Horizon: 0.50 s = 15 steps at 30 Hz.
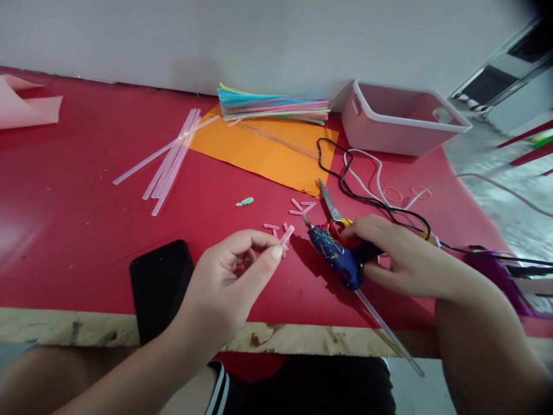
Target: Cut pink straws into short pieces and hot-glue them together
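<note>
Between thumb and fingertips, my left hand (235, 276) pinches a short pink straw piece (287, 235). My right hand (395, 253) is wrapped round the handle of a blue glue gun (334, 253), whose nozzle points up and left towards the straw piece without touching it. A clear glue stick (384, 327) sticks out of the gun's back end. More short pink pieces (296, 204) lie on the red table just beyond both hands. Scissors (330, 203) with red and yellow handles rest beside the gun, their handles partly hidden by it and my right hand.
A black phone (162, 282) lies left of my left hand. Long pink straws (173, 161), an orange sheet (263, 150), coloured sticks (272, 106) and a pink basket (397, 129) stand farther back. Cables (367, 199) run across the right side.
</note>
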{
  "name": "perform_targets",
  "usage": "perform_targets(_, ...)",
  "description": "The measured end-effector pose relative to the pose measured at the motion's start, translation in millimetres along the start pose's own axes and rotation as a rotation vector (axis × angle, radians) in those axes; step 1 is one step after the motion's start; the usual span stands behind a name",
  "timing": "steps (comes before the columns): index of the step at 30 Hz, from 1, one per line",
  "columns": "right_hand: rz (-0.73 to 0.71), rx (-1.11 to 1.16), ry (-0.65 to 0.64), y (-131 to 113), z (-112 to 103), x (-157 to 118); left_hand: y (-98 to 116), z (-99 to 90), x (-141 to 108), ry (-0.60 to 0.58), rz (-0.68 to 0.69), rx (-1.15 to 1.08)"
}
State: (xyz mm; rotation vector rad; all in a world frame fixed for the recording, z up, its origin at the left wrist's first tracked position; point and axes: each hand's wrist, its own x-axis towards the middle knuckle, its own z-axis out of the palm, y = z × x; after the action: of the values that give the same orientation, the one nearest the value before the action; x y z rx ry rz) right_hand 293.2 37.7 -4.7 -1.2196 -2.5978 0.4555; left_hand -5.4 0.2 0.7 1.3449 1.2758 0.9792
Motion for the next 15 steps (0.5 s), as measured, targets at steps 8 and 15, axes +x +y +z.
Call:
perform_targets(8,0.064,0.042,0.451,-27.7,3.0,7.2,0.1,4.0,-2.5,-0.035,0.353,0.350)
perform_targets(15,-0.173,0.273,0.430,-62.3,23.1,16.5,-7.5,9.1,-4.4,-0.083,0.629,0.532)
